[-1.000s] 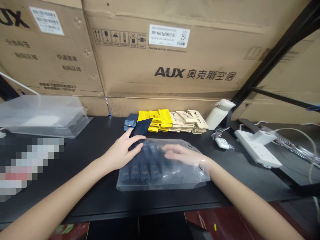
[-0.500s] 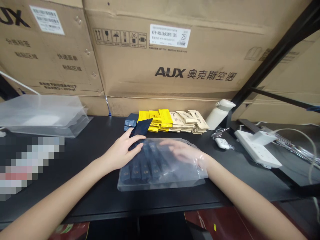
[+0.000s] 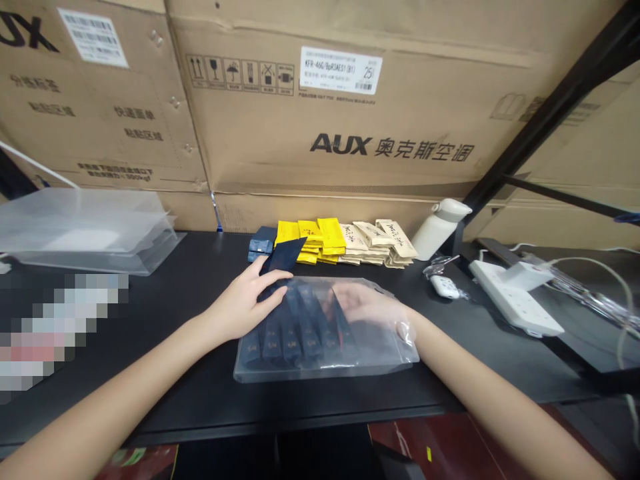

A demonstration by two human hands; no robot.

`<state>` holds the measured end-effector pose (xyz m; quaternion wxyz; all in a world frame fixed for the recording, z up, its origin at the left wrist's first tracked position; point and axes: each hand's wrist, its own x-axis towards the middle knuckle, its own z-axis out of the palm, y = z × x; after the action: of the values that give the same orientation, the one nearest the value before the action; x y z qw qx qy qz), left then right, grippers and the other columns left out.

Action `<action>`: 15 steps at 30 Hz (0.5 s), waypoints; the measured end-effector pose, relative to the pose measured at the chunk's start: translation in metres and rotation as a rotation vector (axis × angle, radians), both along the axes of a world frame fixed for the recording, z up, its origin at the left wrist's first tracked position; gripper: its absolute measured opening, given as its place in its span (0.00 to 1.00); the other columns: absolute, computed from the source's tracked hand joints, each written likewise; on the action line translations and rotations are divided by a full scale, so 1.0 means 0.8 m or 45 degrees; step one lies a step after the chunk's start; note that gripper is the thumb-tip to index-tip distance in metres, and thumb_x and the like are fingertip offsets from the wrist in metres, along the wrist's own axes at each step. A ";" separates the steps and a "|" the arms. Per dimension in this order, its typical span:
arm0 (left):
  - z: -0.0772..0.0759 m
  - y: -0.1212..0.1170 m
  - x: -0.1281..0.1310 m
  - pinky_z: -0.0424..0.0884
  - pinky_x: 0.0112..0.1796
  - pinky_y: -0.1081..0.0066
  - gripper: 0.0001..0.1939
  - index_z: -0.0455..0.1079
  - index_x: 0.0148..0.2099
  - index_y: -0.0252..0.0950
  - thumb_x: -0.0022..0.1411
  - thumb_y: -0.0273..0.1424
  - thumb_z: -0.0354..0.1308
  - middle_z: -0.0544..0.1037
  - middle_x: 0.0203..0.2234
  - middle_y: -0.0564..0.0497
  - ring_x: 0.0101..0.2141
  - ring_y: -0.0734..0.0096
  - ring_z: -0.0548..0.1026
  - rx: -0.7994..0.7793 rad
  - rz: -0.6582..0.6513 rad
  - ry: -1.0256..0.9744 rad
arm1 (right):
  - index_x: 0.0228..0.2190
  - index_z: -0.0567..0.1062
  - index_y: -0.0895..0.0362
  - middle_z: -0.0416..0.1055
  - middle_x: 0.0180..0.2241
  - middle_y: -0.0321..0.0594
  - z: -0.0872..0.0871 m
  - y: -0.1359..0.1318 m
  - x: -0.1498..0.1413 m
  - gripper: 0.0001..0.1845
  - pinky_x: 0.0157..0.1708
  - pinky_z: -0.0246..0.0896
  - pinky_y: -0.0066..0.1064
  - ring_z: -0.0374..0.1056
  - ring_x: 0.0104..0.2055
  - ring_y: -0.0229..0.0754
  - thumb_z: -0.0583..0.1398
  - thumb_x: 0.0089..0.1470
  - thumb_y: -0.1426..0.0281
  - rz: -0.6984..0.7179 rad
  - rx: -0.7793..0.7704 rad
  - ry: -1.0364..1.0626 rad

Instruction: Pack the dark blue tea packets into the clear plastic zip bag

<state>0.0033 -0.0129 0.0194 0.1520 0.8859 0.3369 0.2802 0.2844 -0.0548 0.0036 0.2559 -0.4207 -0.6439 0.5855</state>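
Note:
A clear plastic zip bag (image 3: 380,357) lies flat on the black table (image 3: 190,293) in front of me. Several dark blue sachets (image 3: 300,337) are lined up side by side inside it. My left hand (image 3: 243,307) rests at the bag's left upper edge, its thumb and fingers closed on one more dark blue sachet (image 3: 286,255) that sticks out toward the back. My right hand (image 3: 367,303) is pushed into the bag through its right end. Seen through the plastic, its fingers are stretched flat against the rightmost sachets.
Behind the bag lie a small blue stack (image 3: 262,243), yellow sachets (image 3: 313,239) and cream sachets (image 3: 377,241). A white bottle (image 3: 440,227) leans at the back right, beside a white power strip (image 3: 515,297) and cables. Clear bags (image 3: 85,230) are piled at the left. Cardboard boxes (image 3: 350,113) wall the back.
My right hand has shifted inside the bag, and the sachets now lie in a tidier row spread further right. My left hand has stayed in place.

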 end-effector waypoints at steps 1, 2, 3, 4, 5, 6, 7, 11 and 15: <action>0.001 0.000 0.000 0.63 0.58 0.51 0.18 0.71 0.54 0.42 0.68 0.39 0.48 0.63 0.58 0.44 0.58 0.52 0.65 0.001 -0.003 -0.001 | 0.35 0.72 0.55 0.74 0.37 0.40 0.001 0.000 0.000 0.14 0.40 0.70 0.33 0.72 0.40 0.42 0.67 0.45 0.69 0.026 -0.046 0.088; 0.001 -0.001 0.000 0.64 0.58 0.52 0.18 0.71 0.54 0.42 0.68 0.39 0.48 0.64 0.58 0.44 0.57 0.53 0.66 -0.002 -0.007 -0.002 | 0.36 0.72 0.56 0.74 0.38 0.40 0.000 0.001 0.000 0.15 0.41 0.69 0.32 0.72 0.41 0.41 0.68 0.44 0.70 0.044 -0.071 0.160; 0.002 -0.001 0.000 0.64 0.57 0.52 0.18 0.71 0.54 0.42 0.69 0.39 0.48 0.64 0.57 0.44 0.56 0.54 0.68 -0.006 -0.010 -0.002 | 0.38 0.72 0.57 0.74 0.39 0.40 -0.001 0.002 0.001 0.17 0.43 0.68 0.32 0.72 0.42 0.40 0.68 0.44 0.72 0.063 -0.085 0.217; 0.003 -0.002 0.000 0.65 0.57 0.53 0.17 0.71 0.54 0.42 0.69 0.39 0.48 0.65 0.57 0.44 0.55 0.55 0.68 -0.010 -0.012 -0.003 | 0.40 0.72 0.57 0.74 0.41 0.40 -0.002 0.002 0.001 0.19 0.45 0.67 0.33 0.72 0.43 0.39 0.69 0.44 0.73 0.078 -0.088 0.246; 0.004 -0.002 0.000 0.65 0.57 0.54 0.17 0.71 0.54 0.42 0.69 0.39 0.48 0.65 0.56 0.44 0.55 0.55 0.69 -0.013 -0.012 -0.004 | 0.42 0.72 0.57 0.74 0.42 0.40 -0.004 0.003 0.002 0.21 0.48 0.67 0.34 0.72 0.45 0.39 0.68 0.44 0.73 0.089 -0.085 0.261; 0.005 -0.003 0.000 0.65 0.57 0.54 0.17 0.71 0.54 0.42 0.69 0.39 0.48 0.65 0.56 0.44 0.55 0.55 0.69 -0.016 -0.012 -0.005 | 0.44 0.72 0.57 0.74 0.43 0.40 -0.004 0.004 0.003 0.22 0.50 0.66 0.35 0.72 0.47 0.39 0.68 0.45 0.74 0.095 -0.079 0.265; 0.005 -0.003 0.000 0.65 0.57 0.54 0.17 0.71 0.54 0.42 0.69 0.39 0.48 0.65 0.56 0.44 0.54 0.55 0.69 -0.017 -0.013 -0.004 | 0.45 0.71 0.57 0.74 0.45 0.41 -0.004 0.004 0.004 0.24 0.51 0.65 0.36 0.72 0.48 0.39 0.68 0.45 0.74 0.093 -0.074 0.262; 0.005 -0.003 0.000 0.65 0.57 0.53 0.18 0.70 0.54 0.41 0.69 0.39 0.48 0.65 0.56 0.44 0.55 0.55 0.69 -0.021 -0.015 0.010 | 0.47 0.72 0.57 0.74 0.47 0.42 0.003 0.002 0.002 0.25 0.52 0.66 0.37 0.72 0.47 0.39 0.69 0.46 0.73 0.078 -0.056 0.198; 0.003 -0.003 0.000 0.65 0.57 0.53 0.18 0.71 0.54 0.42 0.68 0.39 0.48 0.65 0.55 0.44 0.55 0.55 0.69 -0.020 -0.013 0.003 | 0.47 0.73 0.56 0.75 0.46 0.41 0.010 -0.001 -0.001 0.23 0.50 0.68 0.35 0.73 0.46 0.38 0.69 0.48 0.71 0.080 -0.053 0.154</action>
<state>0.0032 -0.0149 0.0220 0.1602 0.8867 0.3349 0.2756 0.2838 -0.0555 0.0114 0.2670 -0.3692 -0.6278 0.6311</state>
